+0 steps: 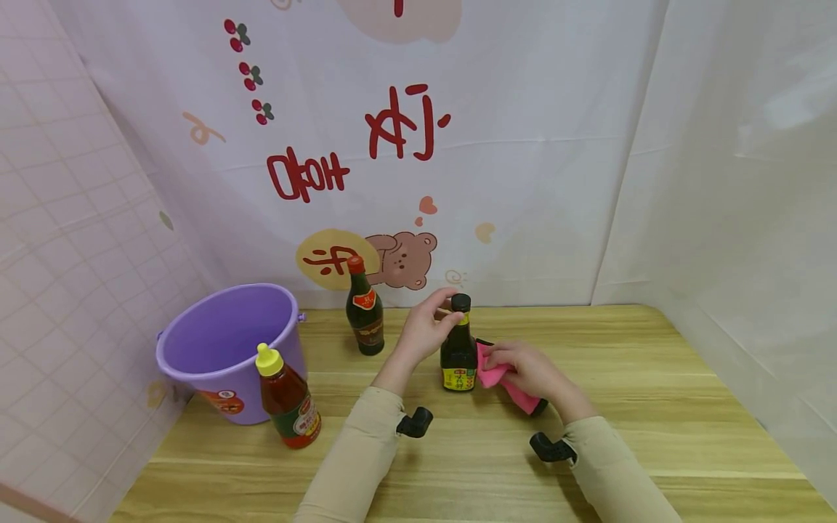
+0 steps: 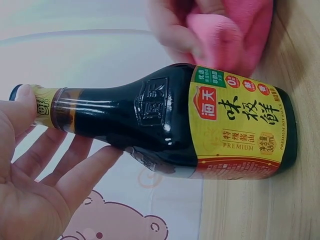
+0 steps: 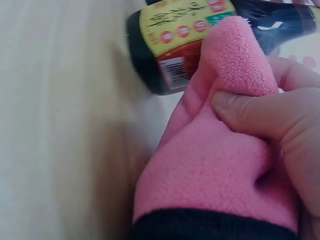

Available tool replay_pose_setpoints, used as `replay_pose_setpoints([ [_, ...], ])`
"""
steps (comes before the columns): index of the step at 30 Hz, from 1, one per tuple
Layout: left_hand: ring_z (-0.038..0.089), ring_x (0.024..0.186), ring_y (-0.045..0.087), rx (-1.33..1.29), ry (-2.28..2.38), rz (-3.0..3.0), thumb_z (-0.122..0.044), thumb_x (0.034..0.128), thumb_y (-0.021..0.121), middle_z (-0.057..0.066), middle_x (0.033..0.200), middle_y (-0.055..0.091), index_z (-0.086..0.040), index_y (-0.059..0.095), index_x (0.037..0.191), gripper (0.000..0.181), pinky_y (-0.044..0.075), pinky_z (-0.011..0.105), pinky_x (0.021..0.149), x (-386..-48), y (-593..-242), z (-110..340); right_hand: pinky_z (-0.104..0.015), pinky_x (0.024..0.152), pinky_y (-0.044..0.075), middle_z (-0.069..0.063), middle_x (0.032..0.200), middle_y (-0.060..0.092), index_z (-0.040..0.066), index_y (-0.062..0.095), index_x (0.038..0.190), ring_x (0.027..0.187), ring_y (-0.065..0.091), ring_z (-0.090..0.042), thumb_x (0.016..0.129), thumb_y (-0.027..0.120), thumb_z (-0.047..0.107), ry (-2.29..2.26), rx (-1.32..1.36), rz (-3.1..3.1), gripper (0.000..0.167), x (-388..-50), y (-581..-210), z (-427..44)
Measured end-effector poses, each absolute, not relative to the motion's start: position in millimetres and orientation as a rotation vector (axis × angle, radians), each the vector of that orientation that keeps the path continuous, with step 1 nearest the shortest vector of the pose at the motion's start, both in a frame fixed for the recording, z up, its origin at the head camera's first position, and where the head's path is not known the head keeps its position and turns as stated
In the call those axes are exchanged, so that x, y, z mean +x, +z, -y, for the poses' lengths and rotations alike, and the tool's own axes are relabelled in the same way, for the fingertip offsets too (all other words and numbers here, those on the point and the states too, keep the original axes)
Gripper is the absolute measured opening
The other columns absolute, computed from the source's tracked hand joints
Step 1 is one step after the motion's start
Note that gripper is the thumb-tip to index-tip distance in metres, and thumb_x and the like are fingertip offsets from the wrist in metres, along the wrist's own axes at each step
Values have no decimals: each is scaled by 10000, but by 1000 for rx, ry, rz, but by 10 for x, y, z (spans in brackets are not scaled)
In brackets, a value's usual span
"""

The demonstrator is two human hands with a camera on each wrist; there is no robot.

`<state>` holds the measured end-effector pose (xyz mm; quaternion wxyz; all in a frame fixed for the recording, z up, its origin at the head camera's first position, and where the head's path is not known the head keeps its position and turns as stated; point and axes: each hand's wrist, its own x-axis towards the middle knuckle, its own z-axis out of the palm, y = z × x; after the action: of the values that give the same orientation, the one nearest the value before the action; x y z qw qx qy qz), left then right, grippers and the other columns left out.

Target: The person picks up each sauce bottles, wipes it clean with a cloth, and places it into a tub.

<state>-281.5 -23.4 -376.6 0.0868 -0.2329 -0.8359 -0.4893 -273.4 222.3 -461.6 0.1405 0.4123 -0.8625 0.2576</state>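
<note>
A dark soy sauce bottle (image 1: 459, 356) with a yellow label stands upright on the table. My left hand (image 1: 427, 328) holds its neck near the black cap; in the left wrist view the thumb lies at the cap and the fingers are round the neck of the bottle (image 2: 165, 120). At the bottle's right side, my right hand (image 1: 528, 369) pinches a pink cloth (image 1: 519, 396) with a black edge. In the right wrist view, the thumb presses into the folded cloth (image 3: 200, 165), which overlaps the bottle's labelled side.
A purple bucket (image 1: 225, 372) stands at the left of the wooden table (image 1: 628, 378). In front of it is a red sauce bottle (image 1: 288, 403) with a yellow cap. A green bottle (image 1: 365, 312) with a red cap stands at the back, near the patterned cloth wall (image 1: 523, 196).
</note>
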Motion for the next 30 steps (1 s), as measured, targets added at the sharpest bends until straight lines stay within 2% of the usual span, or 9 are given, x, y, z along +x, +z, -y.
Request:
replay_pose_setpoints([
  [6, 242, 971, 661, -691, -1453, 2498, -219, 971, 658, 67, 1101, 671, -211, 575, 1328, 366, 578, 373, 753, -2821, -3777, 238, -488, 855, 533, -84, 1159, 687, 214, 734, 960, 1026, 642, -325, 751, 740, -126, 580, 1189, 2572, 399, -2725, -4664, -2195],
  [10, 241, 980, 661, -689, -1450, 2498, -220, 972, 657, 68, 1110, 671, -210, 571, 1337, 375, 579, 377, 760, -2830, -3782, 239, -451, 838, 535, -21, 1095, 694, 233, 745, 939, 977, 647, -276, 744, 714, -134, 497, 1202, 2586, 416, -2718, -4639, -2149],
  [17, 246, 974, 665, -691, -1439, 2494, -214, 970, 660, 68, 1096, 674, -213, 579, 1324, 364, 580, 374, 753, -2829, -3786, 234, -426, 811, 532, 6, 1073, 689, 228, 752, 962, 929, 626, -246, 744, 695, -137, 426, 1195, 2637, 429, -2667, -4603, -2154],
  [26, 247, 975, 661, -680, -1445, 2496, -213, 972, 657, 71, 1104, 672, -206, 575, 1335, 372, 578, 378, 758, -2823, -3775, 237, -455, 868, 534, -54, 1169, 687, 184, 729, 1019, 1055, 649, -303, 740, 719, -158, 734, 1204, 2518, 441, -2650, -4502, -2321],
  [30, 250, 973, 662, -688, -1444, 2495, -216, 974, 654, 82, 1106, 670, -201, 576, 1332, 367, 578, 380, 756, -2828, -3776, 234, -354, 897, 522, -77, 1218, 677, 172, 729, 1055, 1121, 622, -342, 727, 695, -213, 925, 1187, 2427, 507, -2635, -4344, -2350],
])
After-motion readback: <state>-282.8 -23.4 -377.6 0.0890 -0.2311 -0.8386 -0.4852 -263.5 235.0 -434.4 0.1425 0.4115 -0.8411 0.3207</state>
